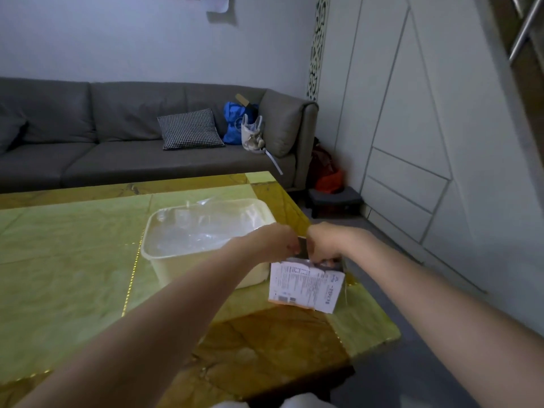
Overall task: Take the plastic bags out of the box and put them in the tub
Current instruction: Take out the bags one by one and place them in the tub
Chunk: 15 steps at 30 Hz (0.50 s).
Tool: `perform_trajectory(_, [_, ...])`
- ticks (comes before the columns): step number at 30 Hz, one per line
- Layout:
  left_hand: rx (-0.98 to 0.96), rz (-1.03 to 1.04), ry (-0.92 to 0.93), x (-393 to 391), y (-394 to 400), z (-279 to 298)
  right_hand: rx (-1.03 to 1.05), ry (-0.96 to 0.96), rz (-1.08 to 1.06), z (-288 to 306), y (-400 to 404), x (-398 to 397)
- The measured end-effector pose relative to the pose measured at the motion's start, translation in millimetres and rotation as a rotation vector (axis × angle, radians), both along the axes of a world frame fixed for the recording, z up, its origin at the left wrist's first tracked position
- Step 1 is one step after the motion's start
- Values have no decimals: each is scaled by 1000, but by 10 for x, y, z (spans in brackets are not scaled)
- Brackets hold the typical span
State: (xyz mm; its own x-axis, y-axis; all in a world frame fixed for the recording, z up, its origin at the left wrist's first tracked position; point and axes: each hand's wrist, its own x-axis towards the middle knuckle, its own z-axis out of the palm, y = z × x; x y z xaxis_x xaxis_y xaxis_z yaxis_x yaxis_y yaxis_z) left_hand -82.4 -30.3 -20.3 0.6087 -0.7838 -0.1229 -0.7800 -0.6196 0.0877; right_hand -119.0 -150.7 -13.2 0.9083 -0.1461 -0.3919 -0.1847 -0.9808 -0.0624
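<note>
A small box [306, 285] with a white shipping label on its near side stands near the right edge of the table, just right of a pale translucent tub [176, 260]. Clear plastic bags [203, 228] lie crumpled inside the tub. Both hands are over the box's open top. My left hand [275, 242] curls its fingers at the box's left flap. My right hand [322, 245] reaches down into the opening, fingers curled on something at the rim. What the fingers hold is hidden.
The table [73, 245] is glossy green and gold, with its right edge [371, 304] close to the box. A grey sofa [117, 142] with a checked cushion and bags stands behind. White cabinets [426, 142] line the right wall.
</note>
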Motion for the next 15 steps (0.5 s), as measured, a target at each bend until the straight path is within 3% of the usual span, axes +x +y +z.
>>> perform_trajectory(4, [8, -11, -17, -16, -10, -25, 18, -180, 13, -7, -14, -7])
perform_trajectory(9, [-109, 126, -57, 44, -47, -20, 270, -317, -27, 119, -82, 17])
perform_trajectory(13, [-371, 213, 9, 132, -11, 58, 405, -516, -88, 189, -110, 41])
perform_trajectory(15, [-539, 307, 112, 197, 31, 118, 592, -567, -206, 185, -109, 63])
